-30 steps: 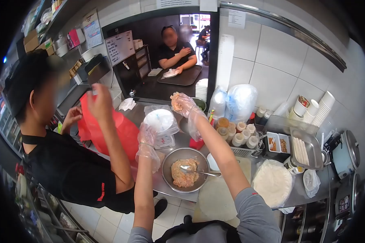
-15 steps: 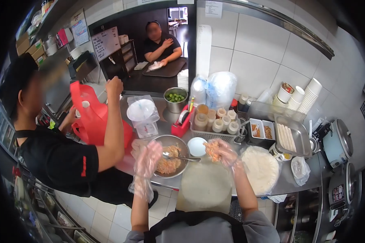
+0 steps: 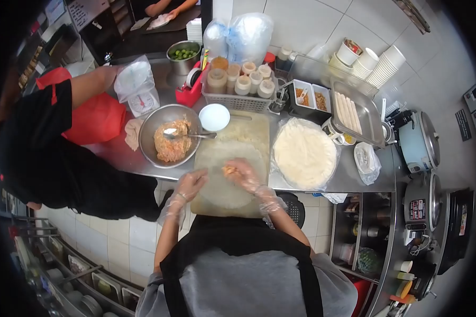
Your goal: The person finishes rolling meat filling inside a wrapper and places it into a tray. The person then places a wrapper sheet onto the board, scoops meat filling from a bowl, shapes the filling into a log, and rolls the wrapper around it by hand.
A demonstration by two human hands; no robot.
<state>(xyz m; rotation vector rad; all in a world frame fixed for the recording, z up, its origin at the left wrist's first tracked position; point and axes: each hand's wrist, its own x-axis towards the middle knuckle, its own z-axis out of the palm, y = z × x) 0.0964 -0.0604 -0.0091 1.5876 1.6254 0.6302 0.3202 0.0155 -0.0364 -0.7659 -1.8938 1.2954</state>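
Observation:
My right hand (image 3: 243, 177), in a clear plastic glove, is closed around a clump of minced filling (image 3: 229, 170) above the cutting board (image 3: 248, 124). A thin, round, pale wrapper sheet (image 3: 219, 193) lies on the board beneath it. At the board's left edge my left hand (image 3: 192, 184), also gloved, has its fingers curled together; whatever they may hold is hidden. Beyond the left hand stands a metal bowl (image 3: 149, 150) of orange-pink minced filling (image 3: 172, 148), with a spoon (image 3: 195, 136) resting in it.
A stack of round white wrappers (image 3: 304, 153) lies right of the board. Behind are a small white bowl (image 3: 214, 117), a basket (image 3: 238, 101) of sauce bottles and a kitchen scale (image 3: 143, 103). On the left a co-worker in black (image 3: 37, 137) stands by a red bag (image 3: 98, 119).
My view has tipped down. My right hand has brought the filling over the board. My left hand, open near the bowl before, has come to the board's left edge with fingers curled.

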